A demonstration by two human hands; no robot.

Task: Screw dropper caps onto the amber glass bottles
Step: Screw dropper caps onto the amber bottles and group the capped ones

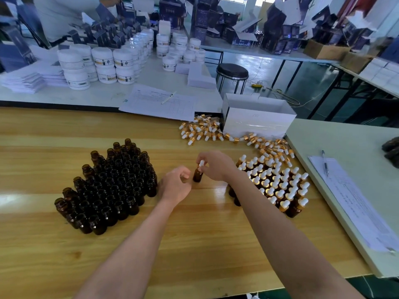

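One amber glass bottle (198,174) stands upright on the wooden table (151,244) between my hands. My right hand (216,166) pinches the white-bulbed dropper cap (201,164) sitting on its neck. My left hand (176,184) is just left of the bottle, fingers loosely curled, not gripping it. A block of uncapped amber bottles (110,186) stands to the left. Capped bottles (278,184) with white bulbs and gold collars stand to the right. Loose dropper caps (203,130) lie in a pile behind.
A white open box (259,117) sits behind the loose caps. Papers with a pen (159,102) lie at the table's back edge, and more papers with a pen (345,195) on the pale table to the right. White jars (103,65) are stacked beyond. A black stool (232,72) stands behind.
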